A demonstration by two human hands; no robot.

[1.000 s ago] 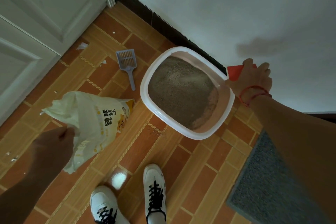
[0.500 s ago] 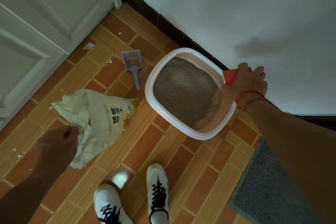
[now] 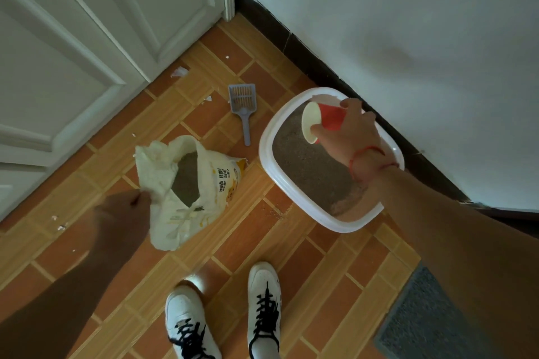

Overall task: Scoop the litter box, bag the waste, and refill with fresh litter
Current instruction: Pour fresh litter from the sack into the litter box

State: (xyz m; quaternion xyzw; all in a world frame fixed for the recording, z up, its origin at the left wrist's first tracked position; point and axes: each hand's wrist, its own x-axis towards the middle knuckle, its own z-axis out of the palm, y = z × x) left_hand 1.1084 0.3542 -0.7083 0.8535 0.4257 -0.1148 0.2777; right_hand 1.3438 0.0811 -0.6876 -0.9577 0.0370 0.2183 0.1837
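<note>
Stretches the right arm forward and across, right hand (image 3: 354, 137) wrapped round a red paper cup (image 3: 332, 118) with a pale inside, thumb at the rim. Holds the cup tipped on its side above the far end of a white oval plastic litter box (image 3: 267, 151), mouth turned toward the door side. Shows a red string bracelet (image 3: 364, 154) at that wrist. Reaches down with the left hand (image 3: 122, 218), fingers pinching the crumpled top edge of a cream plastic litter bag with yellow print (image 3: 163, 172). Lies slumped on the orange tiled floor (image 3: 262, 242) just left of the box, mouth pulled open on grey litter.

Counts one box holding brown-grey litter (image 3: 309, 160), one cup, one bag, and one grey slotted plastic scoop (image 3: 243, 99) flat on the tiles between bag and box, touching neither. Adds two white lace-up shoes (image 3: 264, 300) at the bottom edge, one grey floor mat (image 3: 431, 320) at the lower right and one white panelled door (image 3: 73, 38) at the left.

Differs from half a second ago: cup then down behind the box by the wall under the hand, now raised over the litter. Bag mouth then collapsed, now spread wide. Scoop unmoved.
</note>
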